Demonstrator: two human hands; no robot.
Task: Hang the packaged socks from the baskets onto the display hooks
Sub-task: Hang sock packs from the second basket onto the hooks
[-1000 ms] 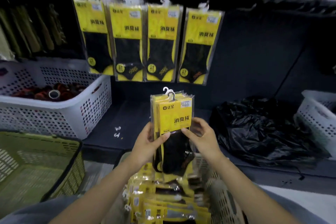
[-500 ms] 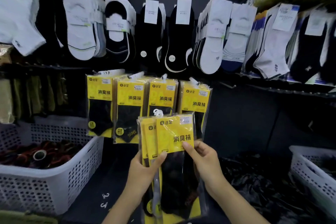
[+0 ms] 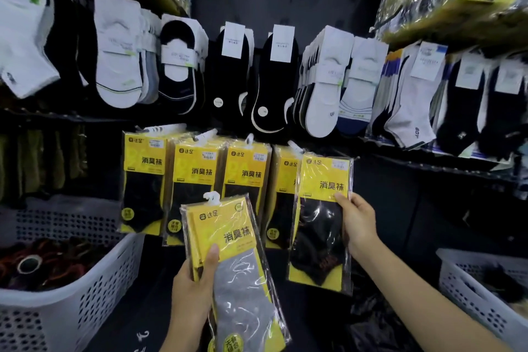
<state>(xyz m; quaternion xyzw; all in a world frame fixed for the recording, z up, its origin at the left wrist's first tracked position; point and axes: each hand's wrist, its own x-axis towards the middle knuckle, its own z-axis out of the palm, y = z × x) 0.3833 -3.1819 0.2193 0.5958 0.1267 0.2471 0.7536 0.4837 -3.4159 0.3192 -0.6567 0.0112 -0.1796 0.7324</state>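
Pinching yellow-carded black sock pack [image 3: 321, 208] in right hand [image 3: 357, 223], left hand [image 3: 191, 288] gripping plastic-wrapped grey-sock stack [image 3: 237, 266]; we should level it, hooking beside hanging yellow packs [image 3: 200, 177] at 9 o'clock.

The left forearm rises from the 6 o'clock edge of the view. The left hand [image 3: 192, 283] is curled round a stack of sock packs [image 3: 228, 240], with its thumb across the front pointing to 12 o'clock. The bare right forearm enters from 4 o'clock. The right hand [image 3: 358, 223], higher and at 2 o'clock of the left, pinches the right edge of a single pack [image 3: 324, 180], thumb in front.
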